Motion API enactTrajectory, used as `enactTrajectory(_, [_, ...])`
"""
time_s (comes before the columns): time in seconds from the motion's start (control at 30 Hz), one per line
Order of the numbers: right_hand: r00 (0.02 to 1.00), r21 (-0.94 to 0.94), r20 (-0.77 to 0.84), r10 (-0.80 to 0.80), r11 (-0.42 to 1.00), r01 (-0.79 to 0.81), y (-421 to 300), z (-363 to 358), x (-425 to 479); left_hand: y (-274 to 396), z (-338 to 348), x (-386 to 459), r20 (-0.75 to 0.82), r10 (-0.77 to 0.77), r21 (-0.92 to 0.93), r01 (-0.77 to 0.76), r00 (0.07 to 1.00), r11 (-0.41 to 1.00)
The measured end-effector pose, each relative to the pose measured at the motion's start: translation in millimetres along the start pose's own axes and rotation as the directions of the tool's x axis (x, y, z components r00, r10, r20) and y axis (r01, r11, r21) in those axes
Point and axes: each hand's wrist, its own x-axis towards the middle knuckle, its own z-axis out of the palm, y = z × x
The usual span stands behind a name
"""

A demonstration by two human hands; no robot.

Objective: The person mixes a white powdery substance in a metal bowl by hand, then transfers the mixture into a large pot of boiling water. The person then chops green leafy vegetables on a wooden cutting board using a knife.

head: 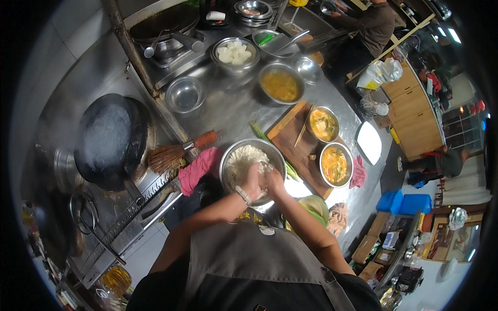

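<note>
A stainless-steel bowl [225, 157] in front of me holds a pale, crumbly flour-like mixture [243, 157]. Both my hands are inside it, cupped together near its right side. My left hand [253, 182], with a pale bracelet at the wrist, presses against the mixture from the left. Opposite it, my right hand [275, 180] curls inward with whitish crumbs on its fingers. Some of the mixture is between the palms, though the fingers partly hide it. Green stalks [292, 171] lie just right of the bowl.
A wooden cutting board [290, 132] carries chopsticks [305, 126] and two bowls of soup [323, 123]. A black wok [105, 136], a wok brush [167, 157] and a pink cloth [198, 171] are left. More metal bowls [186, 95] stand behind. Another person [373, 29] is at the back.
</note>
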Motion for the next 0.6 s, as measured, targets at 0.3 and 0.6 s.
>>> enactTrajectory(0.3, [0.970, -0.269, -0.014, -0.242, 0.935, 0.230, -1, -11, 13, 6, -11, -1, -0.005, 0.187, 0.282, -0.178, 0.982, 0.943])
enactTrajectory(0.6, [0.920, -0.938, 0.181, -0.347, 0.222, 0.268, -31, -11, 16, 35, -46, 15, 0.200, 0.643, 0.976, -0.211, 0.740, -0.060])
